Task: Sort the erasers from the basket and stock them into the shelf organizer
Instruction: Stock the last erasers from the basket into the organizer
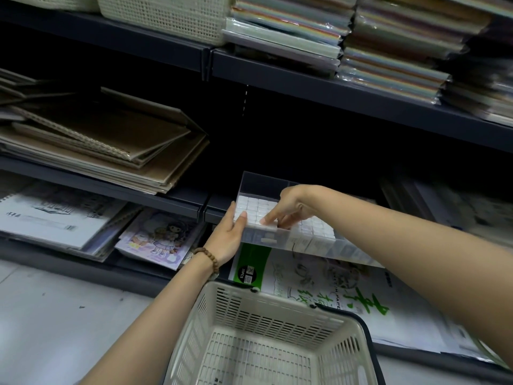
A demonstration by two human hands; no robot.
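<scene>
White erasers (255, 208) sit packed in tight rows inside the clear shelf organizer (261, 183), and that organizer seems to jut out past the front lip of the dark shelf (166, 195). The right hand (288, 207) is on top of them, fingertips (265, 221) pressing the front row flat; its grip is loose and holds nothing I can see. The left hand (229, 234) has the organizer's near left corner, thumb over the rim and fingers against the outer wall, a narrow grip pinching the tray. Below, the cream basket (277, 300) shows no erasers in the part in view, so I'd call this the final tidy. The danger is that a hard press at the overhanging front could tip the organizer and spill rows into the basket or onto the sketch paper pad (319, 276) beneath. A crammed row might also buckle and pop an eraser out.
</scene>
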